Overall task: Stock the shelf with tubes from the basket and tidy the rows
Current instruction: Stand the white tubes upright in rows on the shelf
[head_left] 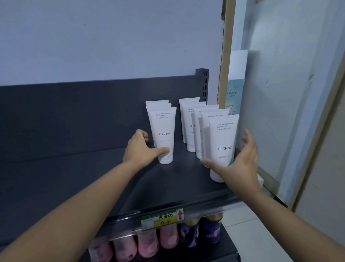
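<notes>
Shelf [68, 180] of dark grey metal against a pale wall [98, 33], with a wooden frame [226, 54] and pale panels to the right. White tubes stand cap-down near its right end in two rows: the left row [157, 105] straight, the right row [191, 113] of five stepping forward and rightward. The left front tube [164, 129] reads "FLORAL" and "Amino Acid Skin Beauty Cleansing Foam"; the right front tube [223, 139] reads "FLORAL" and "Amino Acid Moisturizing Cleansing Foam". A pale blue box [233, 93] marked "Biving" stands beside the right row. A price tag [162, 219] on the front rail bears a red arrow and illegible handwriting. The lower shelf [218, 255] holds pink bottles [147, 244] and purple bottles [200, 232]. The left hand [140, 150] lays its thumb across the left front tube, fingers curled beside it; whether it grips I cannot tell. The right hand [240, 164] is spread, thumb and straight fingers flanking the right front tube.
</notes>
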